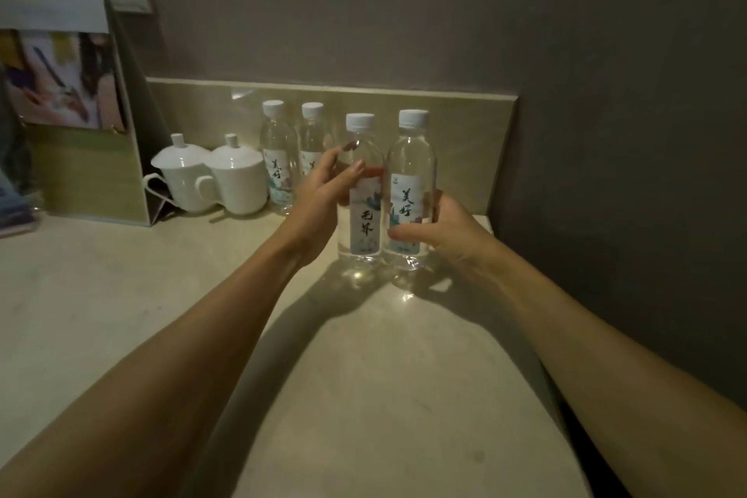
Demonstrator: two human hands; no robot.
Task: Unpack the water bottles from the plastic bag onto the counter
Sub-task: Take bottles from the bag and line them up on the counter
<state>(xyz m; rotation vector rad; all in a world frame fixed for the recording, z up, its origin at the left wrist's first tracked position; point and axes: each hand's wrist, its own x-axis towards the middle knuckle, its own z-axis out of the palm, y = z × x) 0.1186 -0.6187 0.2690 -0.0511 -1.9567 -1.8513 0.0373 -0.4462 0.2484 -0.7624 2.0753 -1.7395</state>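
Two front water bottles upright, touching, on counter. My left hand curls round one, right hand round the other. Release straight, avoid tipping. Two more bottles behind.

Beige counter; 4 bottles (upright), 2 lidded cups, card stand.
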